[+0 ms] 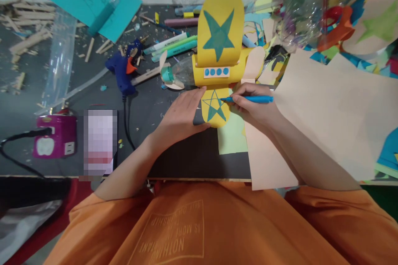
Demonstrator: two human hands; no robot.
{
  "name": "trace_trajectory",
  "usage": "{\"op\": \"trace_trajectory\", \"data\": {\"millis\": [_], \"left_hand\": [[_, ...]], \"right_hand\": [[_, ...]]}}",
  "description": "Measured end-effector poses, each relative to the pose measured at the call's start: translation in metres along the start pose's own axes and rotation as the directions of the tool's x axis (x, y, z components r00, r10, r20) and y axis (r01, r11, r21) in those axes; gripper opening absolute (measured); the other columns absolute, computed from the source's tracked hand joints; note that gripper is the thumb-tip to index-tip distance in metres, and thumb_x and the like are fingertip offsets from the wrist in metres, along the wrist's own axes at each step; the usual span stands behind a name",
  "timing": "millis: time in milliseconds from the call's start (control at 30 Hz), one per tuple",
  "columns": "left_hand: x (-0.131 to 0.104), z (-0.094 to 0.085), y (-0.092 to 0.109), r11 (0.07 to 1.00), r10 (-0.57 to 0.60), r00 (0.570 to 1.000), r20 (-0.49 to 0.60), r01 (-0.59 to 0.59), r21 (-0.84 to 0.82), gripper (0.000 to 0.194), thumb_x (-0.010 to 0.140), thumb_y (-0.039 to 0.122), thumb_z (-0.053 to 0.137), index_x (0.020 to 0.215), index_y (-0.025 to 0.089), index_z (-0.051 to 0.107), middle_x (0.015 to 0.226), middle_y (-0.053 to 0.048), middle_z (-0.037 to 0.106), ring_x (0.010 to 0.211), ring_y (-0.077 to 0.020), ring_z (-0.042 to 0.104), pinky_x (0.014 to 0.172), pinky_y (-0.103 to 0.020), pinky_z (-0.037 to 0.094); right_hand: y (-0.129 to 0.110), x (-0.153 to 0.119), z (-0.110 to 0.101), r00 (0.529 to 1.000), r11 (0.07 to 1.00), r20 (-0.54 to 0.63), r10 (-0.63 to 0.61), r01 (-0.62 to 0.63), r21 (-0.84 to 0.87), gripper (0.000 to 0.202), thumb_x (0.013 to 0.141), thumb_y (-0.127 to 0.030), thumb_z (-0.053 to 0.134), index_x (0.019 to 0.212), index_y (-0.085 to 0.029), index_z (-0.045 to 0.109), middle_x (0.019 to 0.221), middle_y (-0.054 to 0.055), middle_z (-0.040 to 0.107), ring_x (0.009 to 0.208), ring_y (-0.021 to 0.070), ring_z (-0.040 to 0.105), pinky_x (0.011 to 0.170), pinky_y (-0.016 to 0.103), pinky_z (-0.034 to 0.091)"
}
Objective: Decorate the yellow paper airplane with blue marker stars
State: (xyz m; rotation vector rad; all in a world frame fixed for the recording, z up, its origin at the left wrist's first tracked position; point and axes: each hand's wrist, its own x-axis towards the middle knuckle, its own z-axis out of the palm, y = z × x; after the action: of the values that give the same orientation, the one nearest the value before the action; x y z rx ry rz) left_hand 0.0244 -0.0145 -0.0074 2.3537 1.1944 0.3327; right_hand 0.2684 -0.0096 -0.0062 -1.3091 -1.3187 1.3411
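A yellow paper airplane model [202, 75] with a clear bottle nose lies on the dark table. Its far wing bears a filled green star [218, 35]; four-dot windows mark the body. On the near wing is a star outline [214, 105], its lower points coloured in. My right hand [253, 101] grips a blue marker [261, 99], with the tip at the star's right side. My left hand [183, 112] lies with fingers spread, its fingertips against the left side of the near wing. The bottle's teal cap [167, 74] carries pale propeller blades.
A blue glue gun [122, 70], a phone [100, 140] and a purple power adapter [56, 136] are on the left. Several markers [177, 45] lie behind the model. Pale paper sheets [336, 112] cover the right, with plastic bottles [301, 16] at the back.
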Motion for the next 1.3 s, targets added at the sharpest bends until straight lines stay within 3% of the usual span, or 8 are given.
{"op": "trace_trajectory", "data": {"millis": [167, 367, 600, 933, 1100, 1300], "left_hand": [[-0.0001, -0.0006, 0.0002, 1.000, -0.003, 1.000, 0.010, 0.003, -0.022, 0.085, 0.089, 0.052, 0.072, 0.157, 0.014, 0.038, 0.154, -0.019, 0.053, 0.143, -0.0374, 0.048, 0.122, -0.054, 0.039], [-0.0009, 0.0006, -0.0001, 1.000, 0.014, 1.000, -0.002, -0.014, -0.006, 0.084, 0.091, 0.055, 0.069, 0.155, 0.011, 0.038, 0.154, -0.020, 0.053, 0.143, -0.0364, 0.049, 0.123, -0.051, 0.038], [-0.0012, 0.0011, 0.0018, 1.000, 0.002, 1.000, -0.028, -0.003, -0.014, 0.084, 0.089, 0.053, 0.072, 0.156, 0.014, 0.039, 0.153, -0.020, 0.054, 0.142, -0.0386, 0.050, 0.121, -0.054, 0.040], [-0.0003, 0.0000, 0.0010, 1.000, -0.014, 1.000, 0.003, 0.014, 0.008, 0.087, 0.088, 0.056, 0.073, 0.155, 0.014, 0.039, 0.154, -0.019, 0.054, 0.143, -0.0373, 0.049, 0.121, -0.052, 0.039], [-0.0005, 0.0003, 0.0004, 1.000, 0.008, 1.000, -0.004, -0.008, -0.003, 0.087, 0.088, 0.057, 0.072, 0.155, 0.010, 0.040, 0.153, -0.022, 0.054, 0.142, -0.0385, 0.050, 0.121, -0.054, 0.040], [0.0001, -0.0001, 0.0021, 1.000, -0.025, 1.000, 0.002, 0.025, -0.007, 0.085, 0.087, 0.055, 0.073, 0.155, 0.016, 0.040, 0.154, -0.018, 0.054, 0.143, -0.0374, 0.049, 0.122, -0.053, 0.038]], "right_hand": [[-0.0038, 0.0005, -0.0028, 0.999, 0.999, 0.046, -0.013, 0.015, -0.048, 0.033, 0.075, -0.039, 0.082, 0.059, -0.020, 0.061, 0.054, -0.003, 0.056, 0.051, 0.0086, 0.046, 0.049, 0.025, 0.036], [-0.0027, -0.0008, 0.0014, 0.999, 0.999, -0.036, -0.026, 0.027, 0.036, 0.032, 0.075, -0.039, 0.081, 0.060, -0.021, 0.060, 0.053, -0.003, 0.056, 0.049, 0.0089, 0.047, 0.047, 0.024, 0.035], [-0.0012, -0.0016, 0.0013, 0.999, 0.999, -0.023, -0.029, 0.028, -0.036, 0.038, 0.077, -0.048, 0.082, 0.062, -0.021, 0.059, 0.059, -0.002, 0.056, 0.053, 0.0093, 0.046, 0.051, 0.026, 0.039], [-0.0035, -0.0002, 0.0000, 1.000, 0.999, -0.013, -0.024, 0.024, -0.023, 0.031, 0.075, -0.035, 0.077, 0.057, -0.021, 0.057, 0.053, -0.003, 0.054, 0.048, 0.0083, 0.045, 0.047, 0.024, 0.035], [-0.0035, -0.0005, 0.0016, 0.997, 0.999, -0.069, -0.037, 0.037, 0.002, 0.028, 0.074, -0.036, 0.078, 0.059, -0.021, 0.059, 0.054, -0.004, 0.056, 0.048, 0.0082, 0.045, 0.048, 0.024, 0.037], [-0.0028, -0.0002, 0.0010, 0.998, 0.998, -0.053, -0.038, 0.035, -0.058, 0.030, 0.075, -0.037, 0.078, 0.058, -0.021, 0.059, 0.054, -0.004, 0.053, 0.050, 0.0089, 0.043, 0.050, 0.026, 0.036]]}}
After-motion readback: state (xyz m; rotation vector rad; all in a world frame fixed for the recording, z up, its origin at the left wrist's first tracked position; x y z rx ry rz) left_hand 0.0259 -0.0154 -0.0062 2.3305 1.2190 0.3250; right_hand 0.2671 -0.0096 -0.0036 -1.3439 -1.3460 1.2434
